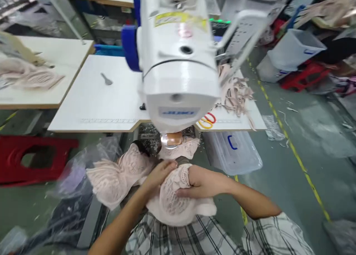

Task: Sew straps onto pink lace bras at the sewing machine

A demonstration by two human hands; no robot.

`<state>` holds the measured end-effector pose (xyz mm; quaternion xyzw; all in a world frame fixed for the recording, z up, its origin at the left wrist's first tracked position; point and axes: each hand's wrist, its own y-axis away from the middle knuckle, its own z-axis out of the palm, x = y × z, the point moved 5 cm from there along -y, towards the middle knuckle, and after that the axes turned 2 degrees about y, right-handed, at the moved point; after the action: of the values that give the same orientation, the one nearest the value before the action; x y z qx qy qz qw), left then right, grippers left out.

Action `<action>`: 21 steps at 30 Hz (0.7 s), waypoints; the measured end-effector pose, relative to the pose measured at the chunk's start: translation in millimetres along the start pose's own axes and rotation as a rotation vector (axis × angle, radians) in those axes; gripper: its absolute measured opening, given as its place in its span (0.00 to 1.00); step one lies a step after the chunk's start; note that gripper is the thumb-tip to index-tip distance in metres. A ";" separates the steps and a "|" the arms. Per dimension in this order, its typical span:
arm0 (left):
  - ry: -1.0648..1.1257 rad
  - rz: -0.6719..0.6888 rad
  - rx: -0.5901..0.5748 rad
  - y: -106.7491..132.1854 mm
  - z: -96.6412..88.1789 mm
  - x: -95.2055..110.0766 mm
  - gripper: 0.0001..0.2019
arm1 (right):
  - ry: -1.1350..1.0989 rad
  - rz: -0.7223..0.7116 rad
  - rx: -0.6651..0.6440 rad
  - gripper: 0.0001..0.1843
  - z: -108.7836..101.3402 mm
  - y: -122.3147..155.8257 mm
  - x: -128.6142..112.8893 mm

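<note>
A pale pink lace bra (174, 205) lies in front of my body, its moulded cup facing up. My right hand (204, 182) grips the cup's right side, thumb over the lace and the other fingers hidden behind the fabric. At the cup's upper left edge, my left hand (161, 175) is closed on the same bra, its fingertips partly out of sight. Beyond the hands, another lace piece (180, 149) rests under the head of a white sewing machine (180, 84). To the left sits a stack of pink bra cups (116, 177).
On the white table (111, 103) are a small grey tool (106, 79), red and yellow scissors (207, 120) and pink fabric strips (237, 93). A clear plastic box (236, 155) stands below on the right. A red stool (33, 158) is at the left.
</note>
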<state>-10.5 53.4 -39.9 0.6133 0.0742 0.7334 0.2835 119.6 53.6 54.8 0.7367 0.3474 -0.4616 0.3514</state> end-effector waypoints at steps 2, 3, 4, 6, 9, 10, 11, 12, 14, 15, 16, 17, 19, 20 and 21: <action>0.096 -0.128 -0.194 -20.2 32.6 -4.1 0.22 | -0.018 0.049 -0.001 0.21 -14.8 32.1 -10.1; 0.109 -0.140 -0.223 -25.7 42.5 -4.5 0.23 | -0.022 0.060 -0.049 0.21 -18.6 44.6 -10.2; 0.113 -0.126 -0.218 -29.2 48.1 -4.3 0.24 | -0.020 0.066 -0.112 0.22 -22.0 53.9 -6.6; 0.131 -0.101 -0.181 -31.3 51.5 -4.7 0.25 | 0.033 0.097 -0.171 0.23 -37.7 61.2 11.5; 0.108 -0.029 -0.082 -30.0 47.1 -6.0 0.23 | 0.230 0.396 0.406 0.17 -119.6 52.6 58.0; 0.067 0.007 -0.056 -29.0 46.3 -6.1 0.22 | 0.261 0.551 0.785 0.15 -158.2 56.6 71.4; 0.004 0.052 -0.037 -27.9 46.4 -5.7 0.20 | 0.287 0.607 0.980 0.14 -188.4 55.1 80.4; -0.079 0.100 -0.026 -26.5 47.4 -4.8 0.18 | 0.296 0.633 1.090 0.15 -214.8 50.3 88.2; -0.275 0.197 -0.013 -23.5 50.3 -2.1 0.11 | 0.282 0.662 1.233 0.15 -257.4 40.9 100.7; -0.363 0.241 -0.001 -22.0 51.3 -0.3 0.09 | 0.264 0.663 1.267 0.16 -272.4 36.7 105.5; -0.437 0.274 0.012 -20.9 51.6 1.2 0.08 | 0.243 0.657 1.293 0.18 -283.2 33.7 109.3; -0.493 0.294 0.025 -20.0 51.5 2.7 0.08 | 0.218 0.642 1.312 0.19 -290.2 31.9 112.1; -0.563 0.308 0.048 -18.9 51.2 5.7 0.10 | 0.150 0.600 1.341 0.20 -294.8 32.1 115.4; -0.588 0.312 0.050 -18.2 52.1 8.0 0.10 | 0.111 0.579 1.354 0.19 -293.4 33.8 115.9; -0.611 0.327 0.039 -17.0 54.4 11.3 0.10 | 0.080 0.565 1.363 0.18 -289.8 36.3 115.6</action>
<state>45.3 60.2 -25.2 0.8138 -0.0996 0.5499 0.1595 314.7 299.8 49.8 0.8692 -0.2069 -0.4397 -0.0916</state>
